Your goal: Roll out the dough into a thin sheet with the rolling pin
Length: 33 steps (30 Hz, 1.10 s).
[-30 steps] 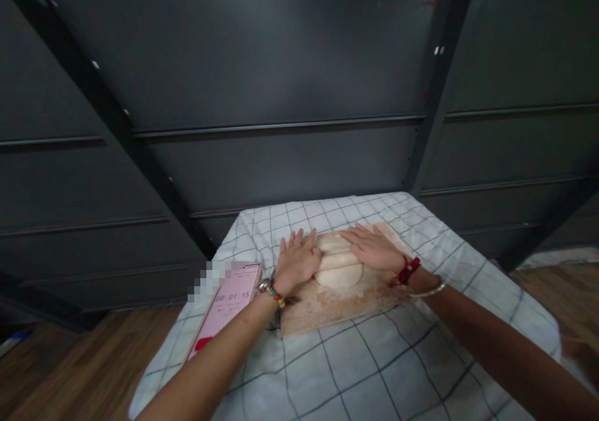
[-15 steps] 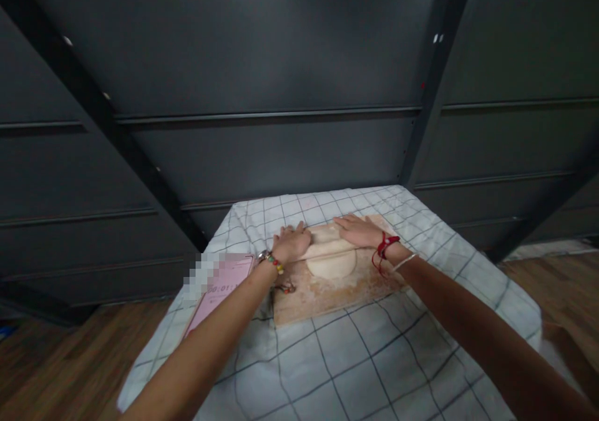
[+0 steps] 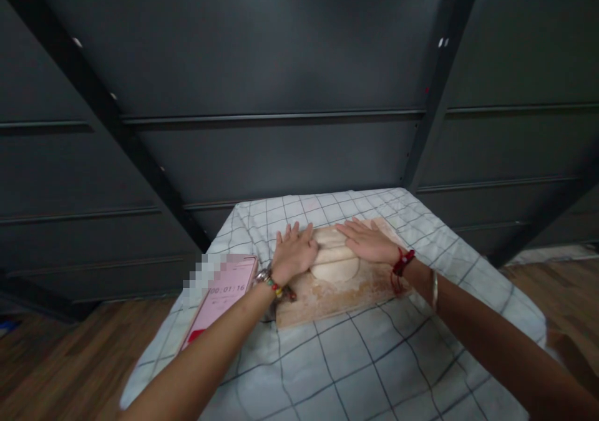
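A pale round of dough (image 3: 336, 270) lies on a floured wooden board (image 3: 327, 296). Across its middle runs a light wooden rolling pin (image 3: 333, 255). My left hand (image 3: 294, 251) presses flat on the pin's left end, fingers stretched out. At the pin's right end my right hand (image 3: 368, 241) also lies flat, fingers extended. A beaded bracelet is on my left wrist; a red cord and a bangle are on my right.
The board sits on a white checked cloth (image 3: 355, 365) covering a small table. A pink phone (image 3: 219, 299) showing a running timer lies left of the board. Dark metal panels and beams (image 3: 281, 96) rise right behind the table. Wooden floor (image 3: 70, 352) shows on both sides.
Both hands pushed the pin away over the dough, then drew it back toward me. The phone's timer has advanced by a second.
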Tool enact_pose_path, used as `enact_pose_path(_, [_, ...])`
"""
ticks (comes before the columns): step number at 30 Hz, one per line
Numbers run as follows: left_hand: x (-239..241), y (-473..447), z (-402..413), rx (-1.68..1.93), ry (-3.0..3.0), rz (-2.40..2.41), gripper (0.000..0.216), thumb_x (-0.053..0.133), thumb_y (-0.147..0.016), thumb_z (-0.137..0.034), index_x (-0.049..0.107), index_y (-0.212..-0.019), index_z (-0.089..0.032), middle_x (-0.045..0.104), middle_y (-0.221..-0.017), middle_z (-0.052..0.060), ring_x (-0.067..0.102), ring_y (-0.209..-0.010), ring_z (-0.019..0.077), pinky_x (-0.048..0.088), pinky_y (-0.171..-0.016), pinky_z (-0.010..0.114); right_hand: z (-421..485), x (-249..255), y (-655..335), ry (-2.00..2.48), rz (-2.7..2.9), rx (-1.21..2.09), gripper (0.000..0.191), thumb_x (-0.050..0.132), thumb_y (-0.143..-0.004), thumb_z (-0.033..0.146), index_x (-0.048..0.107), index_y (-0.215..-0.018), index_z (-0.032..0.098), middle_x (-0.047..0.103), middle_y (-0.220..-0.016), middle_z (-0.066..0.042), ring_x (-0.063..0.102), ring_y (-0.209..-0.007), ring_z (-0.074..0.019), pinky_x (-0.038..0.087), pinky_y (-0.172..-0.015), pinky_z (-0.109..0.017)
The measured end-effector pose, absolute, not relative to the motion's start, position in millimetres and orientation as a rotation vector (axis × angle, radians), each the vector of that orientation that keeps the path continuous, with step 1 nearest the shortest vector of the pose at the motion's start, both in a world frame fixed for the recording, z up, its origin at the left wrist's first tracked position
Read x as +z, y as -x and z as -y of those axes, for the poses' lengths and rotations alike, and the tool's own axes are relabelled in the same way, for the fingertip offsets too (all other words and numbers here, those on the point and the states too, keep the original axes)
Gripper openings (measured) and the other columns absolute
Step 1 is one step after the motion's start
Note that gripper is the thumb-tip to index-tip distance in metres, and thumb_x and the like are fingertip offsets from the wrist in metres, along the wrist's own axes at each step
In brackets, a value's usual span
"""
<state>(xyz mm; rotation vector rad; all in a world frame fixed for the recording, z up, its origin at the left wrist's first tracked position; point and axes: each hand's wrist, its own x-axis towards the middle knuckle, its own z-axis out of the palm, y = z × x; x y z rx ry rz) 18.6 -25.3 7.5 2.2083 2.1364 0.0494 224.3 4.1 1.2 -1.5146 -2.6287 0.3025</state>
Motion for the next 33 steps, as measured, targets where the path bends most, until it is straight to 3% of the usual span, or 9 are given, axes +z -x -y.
enact_pose_path(3, [5.7,-18.7,23.9,0.014,-2.128,-2.181,0.059,0.023,-0.095,-0.038,0.028,-0.151,-0.02,0.026,-0.154,0.01,0.018,-0.143,0.0303,0.018,-0.114,0.052,-10.0,4.9,-218.3,1.605,2.623,0.355,0.057,0.022,-0.094,0.037,0.029,-0.15,0.024,0.024,-0.156,-0.003,0.016,-0.144,-0.0275,0.014,-0.114,-0.056])
enact_pose_path(7, [3.9,-18.1,26.5,0.106,-2.307,-2.11,0.058,0.022,-0.095,-0.036,0.028,-0.151,-0.022,0.024,-0.156,0.008,0.016,-0.144,0.0272,0.01,-0.116,0.049,-3.5,6.2,-220.7,1.501,2.652,0.329,0.057,0.023,-0.094,0.036,0.027,-0.15,0.028,0.024,-0.156,0.002,0.014,-0.145,-0.026,0.014,-0.114,-0.056])
enact_pose_path(13, [1.1,-17.2,25.9,0.097,-2.226,-2.14,0.058,0.021,-0.095,-0.037,0.027,-0.151,-0.021,0.028,-0.154,0.008,0.02,-0.143,0.0285,0.015,-0.115,0.05,3.4,7.6,-222.5,1.509,2.631,0.294,0.056,0.027,-0.093,0.033,0.032,-0.148,0.027,0.029,-0.154,0.001,0.019,-0.144,-0.0237,0.018,-0.115,-0.048])
enact_pose_path(17, [-2.4,-16.8,27.2,0.119,-2.307,-2.115,0.057,0.023,-0.095,-0.034,0.028,-0.15,-0.021,0.028,-0.154,0.007,0.018,-0.144,0.0263,0.012,-0.116,0.048,0.8,5.3,-221.1,1.494,2.637,0.246,0.055,0.024,-0.094,0.032,0.033,-0.148,0.026,0.029,-0.154,0.001,0.018,-0.144,-0.0241,0.014,-0.116,-0.051])
enact_pose_path(23, [-0.8,-19.2,27.8,0.106,-2.259,-2.165,0.058,0.024,-0.095,-0.037,0.027,-0.151,-0.021,0.024,-0.156,0.009,0.017,-0.144,0.0284,0.012,-0.115,0.05,-5.5,3.2,-218.9,1.551,2.634,0.292,0.055,0.026,-0.095,0.035,0.032,-0.149,0.028,0.029,-0.154,0.001,0.018,-0.144,-0.0263,0.018,-0.114,-0.055])
enact_pose_path(28, [2.1,-20.9,25.9,-0.006,-2.126,-2.184,0.056,0.023,-0.096,-0.03,0.029,-0.15,-0.018,0.027,-0.155,0.01,0.019,-0.144,0.0241,0.014,-0.116,0.044,-6.8,4.8,-218.4,1.573,2.672,0.315,0.055,0.026,-0.094,0.033,0.036,-0.147,0.022,0.029,-0.154,-0.003,0.02,-0.143,-0.0271,0.018,-0.115,-0.054])
enact_pose_path(33, [3.7,-20.7,32.3,0.113,-2.254,-2.112,0.058,0.024,-0.095,-0.037,0.027,-0.151,-0.021,0.022,-0.156,0.009,0.016,-0.144,0.0289,0.012,-0.115,0.05,-6.2,2.6,-219.6,1.453,2.682,0.289,0.055,0.023,-0.095,0.035,0.03,-0.15,0.026,0.026,-0.155,0.001,0.016,-0.144,-0.0242,0.02,-0.115,-0.051])
